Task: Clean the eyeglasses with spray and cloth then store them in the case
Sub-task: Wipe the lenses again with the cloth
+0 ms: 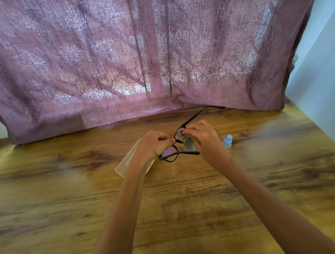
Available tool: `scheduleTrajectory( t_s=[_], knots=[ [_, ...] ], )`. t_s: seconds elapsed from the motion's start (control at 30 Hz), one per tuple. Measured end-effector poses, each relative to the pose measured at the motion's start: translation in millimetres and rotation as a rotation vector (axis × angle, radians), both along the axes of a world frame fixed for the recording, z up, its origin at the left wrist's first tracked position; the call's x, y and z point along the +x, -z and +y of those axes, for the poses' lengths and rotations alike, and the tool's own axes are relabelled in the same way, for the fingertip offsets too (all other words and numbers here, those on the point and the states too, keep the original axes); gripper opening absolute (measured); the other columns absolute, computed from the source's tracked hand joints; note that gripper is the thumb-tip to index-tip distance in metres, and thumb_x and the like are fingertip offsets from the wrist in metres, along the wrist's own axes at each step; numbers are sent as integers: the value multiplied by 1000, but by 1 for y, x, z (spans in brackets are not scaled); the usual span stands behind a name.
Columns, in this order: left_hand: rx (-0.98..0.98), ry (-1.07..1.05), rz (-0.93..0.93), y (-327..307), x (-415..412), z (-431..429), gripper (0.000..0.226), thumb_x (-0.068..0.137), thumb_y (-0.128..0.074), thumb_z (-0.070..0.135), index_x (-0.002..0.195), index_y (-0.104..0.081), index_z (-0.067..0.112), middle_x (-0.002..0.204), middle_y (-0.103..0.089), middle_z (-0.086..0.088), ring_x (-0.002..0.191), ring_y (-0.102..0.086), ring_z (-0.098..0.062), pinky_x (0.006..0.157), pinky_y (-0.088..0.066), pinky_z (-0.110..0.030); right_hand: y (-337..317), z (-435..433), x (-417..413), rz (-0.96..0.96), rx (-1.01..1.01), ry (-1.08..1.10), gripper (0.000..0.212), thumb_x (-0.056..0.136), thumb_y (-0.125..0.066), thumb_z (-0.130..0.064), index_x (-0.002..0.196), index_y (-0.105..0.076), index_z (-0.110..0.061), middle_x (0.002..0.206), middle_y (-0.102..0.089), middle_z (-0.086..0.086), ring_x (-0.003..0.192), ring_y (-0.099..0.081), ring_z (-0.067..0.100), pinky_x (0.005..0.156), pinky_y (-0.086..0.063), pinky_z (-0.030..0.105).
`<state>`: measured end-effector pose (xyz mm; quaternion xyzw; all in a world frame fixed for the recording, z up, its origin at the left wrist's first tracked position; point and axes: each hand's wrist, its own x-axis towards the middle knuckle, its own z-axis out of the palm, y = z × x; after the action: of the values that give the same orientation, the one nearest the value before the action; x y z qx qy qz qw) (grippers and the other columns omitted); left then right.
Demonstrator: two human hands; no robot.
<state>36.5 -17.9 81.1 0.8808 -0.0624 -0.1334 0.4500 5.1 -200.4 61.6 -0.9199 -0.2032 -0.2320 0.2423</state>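
Under and just left of the left hand (pixel 154 144) lies a pale, flat case (pixel 128 162) with faint print, partly hidden by the wrist; that hand's curled fingers pinch the eyeglasses (pixel 169 153) at the bridge; the glasses are black-framed, held up between the two hands above the table, tilted, both temples unfolded, one reaching away toward the curtain, the other pointing toward the right wrist; the right hand (pixel 203 137) pinches a grey-green cloth (pixel 189 144) against the far lens, its loose end hanging down; just right of that hand stands a small clear spray bottle (pixel 228 140) with a pale blue cap.

One pair of glasses, one cloth, one bottle, one case, two hands.

The table (pixel 66 199) is glossy brown wood with dark grain; a mauve patterned curtain (pixel 113 49) hangs behind; a pale wall (pixel 326 68) stands to the right.
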Motion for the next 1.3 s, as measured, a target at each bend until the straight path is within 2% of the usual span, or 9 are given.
scheduleTrajectory(
  t_s=[0.17, 0.33, 0.43, 0.57, 0.67, 0.8, 1.0, 1.17, 1.3],
  knots=[
    [-2, -4, 6, -2, -1, -1, 22, 88, -65, 22, 97, -75, 5, 98, -72, -19, 96, -65, -35, 88, -49, -46, 5, 4, -2, 7, 16, -10, 17, 82, -66, 9, 96, -72, 2, 92, -69, 11, 86, -57, 28, 76, -43, 26],
    [-6, -32, 14, 0, 0, 2, 18, 88, -65, 22, 97, -76, 11, 96, -74, -11, 90, -67, -25, 80, -51, -34, 9, 8, -7, 54, 21, -112, 25, 78, -74, -2, 103, -71, 0, 101, -68, 8, 94, -55, 23, 87, -39, 20],
    [0, -33, 9, 2, 1, 4, 17, 87, -67, 23, 95, -76, 12, 95, -74, -12, 89, -68, -27, 82, -52, -36, 4, 4, -6, 56, -8, -113, 22, 83, -68, 5, 105, -70, 3, 103, -68, 11, 96, -56, 27, 89, -39, 21],
    [12, -27, -24, 3, 2, 4, 16, 86, -68, 24, 91, -76, 12, 90, -74, -15, 88, -68, -31, 81, -53, -41, -3, 1, -3, 35, -11, -40, 22, 82, -65, 12, 102, -71, 6, 99, -68, 16, 93, -59, 34, 84, -48, 33],
    [-1, -39, -27, 2, 2, 3, 13, 86, -68, 24, 86, -76, 14, 87, -74, -15, 85, -68, -30, 79, -53, -42, -4, 3, -6, 35, -24, -30, 23, 82, -65, 13, 103, -71, 6, 100, -67, 16, 94, -58, 35, 85, -43, 28],
    [-22, -54, -18, 3, 2, 4, 9, 85, -69, 22, 82, -76, 17, 85, -74, -15, 77, -63, -23, 69, -47, -33, -1, 9, -12, 47, -32, -81, 23, 81, -68, 8, 104, -71, 5, 100, -67, 15, 94, -58, 32, 86, -41, 24],
    [-20, -51, -13, 3, 2, 4, 12, 85, -70, 23, 89, -77, 14, 91, -75, -11, 91, -67, -29, 83, -53, -43, 1, 10, -6, -6, -8, 39, 21, 83, -67, 8, 103, -71, 5, 96, -65, 16, 88, -57, 33, 77, -49, 34],
    [-13, -49, -5, 2, 3, 3, 13, 86, -69, 23, 93, -77, 15, 93, -75, -7, 90, -68, -22, 86, -52, -40, 4, 15, -9, 14, -5, -33, 26, 85, -63, 9, 109, -69, 2, 104, -65, 11, 96, -54, 27, 87, -36, 19],
    [-35, -31, -2, 3, 0, 4, 14, 86, -68, 21, 94, -77, 15, 92, -75, -6, 90, -67, -22, 88, -52, -42, 3, 14, -9, 20, -24, -40, 26, 86, -63, 9, 111, -69, 4, 105, -65, 13, 97, -55, 28, 88, -40, 21]
  ],
)
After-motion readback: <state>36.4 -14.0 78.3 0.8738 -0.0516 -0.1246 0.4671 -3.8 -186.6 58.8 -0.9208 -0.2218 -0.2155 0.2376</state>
